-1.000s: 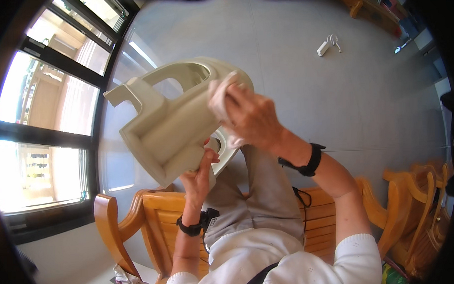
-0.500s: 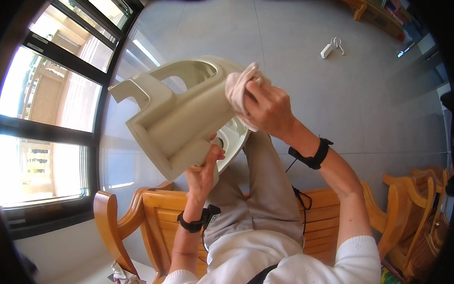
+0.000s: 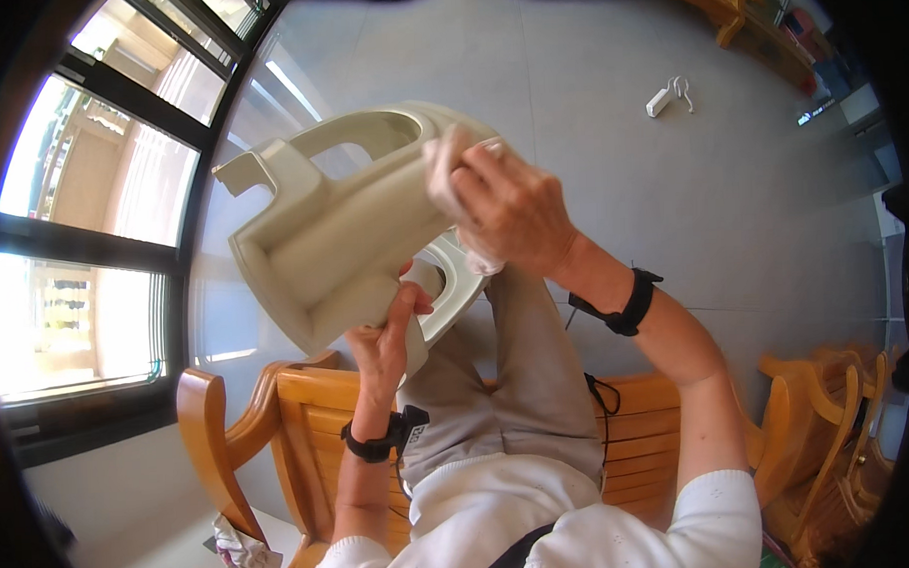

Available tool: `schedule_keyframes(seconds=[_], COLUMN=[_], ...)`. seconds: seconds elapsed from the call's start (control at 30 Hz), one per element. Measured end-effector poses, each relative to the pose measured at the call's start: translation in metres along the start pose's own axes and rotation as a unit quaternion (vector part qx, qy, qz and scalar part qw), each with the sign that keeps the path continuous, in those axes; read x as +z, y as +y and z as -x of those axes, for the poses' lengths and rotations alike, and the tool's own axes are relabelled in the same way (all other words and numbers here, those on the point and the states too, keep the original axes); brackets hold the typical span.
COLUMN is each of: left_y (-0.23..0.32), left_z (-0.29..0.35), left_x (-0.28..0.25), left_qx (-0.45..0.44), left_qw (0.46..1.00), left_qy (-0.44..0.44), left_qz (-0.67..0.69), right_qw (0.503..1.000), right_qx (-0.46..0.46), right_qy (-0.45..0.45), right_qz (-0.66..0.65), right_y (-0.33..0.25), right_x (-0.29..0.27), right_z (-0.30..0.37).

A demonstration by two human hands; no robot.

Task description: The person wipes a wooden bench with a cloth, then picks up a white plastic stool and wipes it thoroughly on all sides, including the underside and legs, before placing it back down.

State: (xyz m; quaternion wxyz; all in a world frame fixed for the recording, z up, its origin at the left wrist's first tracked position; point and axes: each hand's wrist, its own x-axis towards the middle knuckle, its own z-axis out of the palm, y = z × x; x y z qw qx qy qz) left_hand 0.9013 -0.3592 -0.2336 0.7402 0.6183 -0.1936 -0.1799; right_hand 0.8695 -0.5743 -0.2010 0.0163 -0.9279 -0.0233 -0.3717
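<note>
A large beige moulded plastic piece (image 3: 338, 238) with rounded cut-outs is held up over my lap, tilted; its exact kind is unclear. My left hand (image 3: 384, 339) grips it from below, thumb and fingers closed round a lower part beside a ring-shaped opening (image 3: 457, 279). In my right hand (image 3: 517, 210) is a bunched pale pink cloth (image 3: 445, 174), pressed against the right end of the plastic piece. The cloth is slightly blurred, and my right fingers are closed over it.
I sit on a slatted wooden bench (image 3: 645, 428) with wooden armrests. Black-framed windows (image 3: 184, 143) line the left. A white device with a cord (image 3: 658, 102) lies on the grey floor (image 3: 587, 69). Crumpled paper (image 3: 246, 552) rests by the left armrest. More wooden furniture (image 3: 814, 412) stands at right.
The plastic piece and both hands have shifted a little to the left. My right hand has slid the cloth left and slightly down along the plastic.
</note>
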Motion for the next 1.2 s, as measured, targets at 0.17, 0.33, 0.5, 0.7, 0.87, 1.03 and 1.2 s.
schedule_keyframes(seconds=[0.17,0.33,0.5,0.7,0.87,1.03,1.2], left_y=[-0.001,0.007,0.013,0.012,0.014,0.017,0.014], left_z=[-0.003,0.004,-0.015,-0.024,-0.019,-0.017,-0.02], left_x=[-0.002,-0.009,-0.021,-0.016,-0.01,-0.01,-0.016], left_qx=[0.076,0.021,0.009,-0.002,0.0,-0.003,0.014], left_qw=[0.99,0.994,0.996,0.996,0.995,0.995,0.997], left_qy=[0.051,0.094,0.088,0.09,0.091,0.086,0.066], left_qz=[-0.105,-0.05,-0.019,-0.025,-0.031,-0.042,-0.022], right_qw=[0.993,0.917,0.558,0.675,0.59,0.784,0.871], right_qx=[0.114,0.337,0.469,0.425,0.429,0.344,0.256], right_qy=[-0.029,-0.049,0.048,0.057,0.003,-0.059,-0.088], right_qz=[-0.002,-0.208,-0.683,-0.6,-0.684,-0.514,-0.41], right_y=[0.041,0.056,0.054,0.038,0.018,0.015,0.025], right_x=[0.038,0.042,-0.003,-0.035,-0.064,-0.08,-0.081], right_z=[0.035,0.074,0.092,0.101,0.09,0.071,0.061])
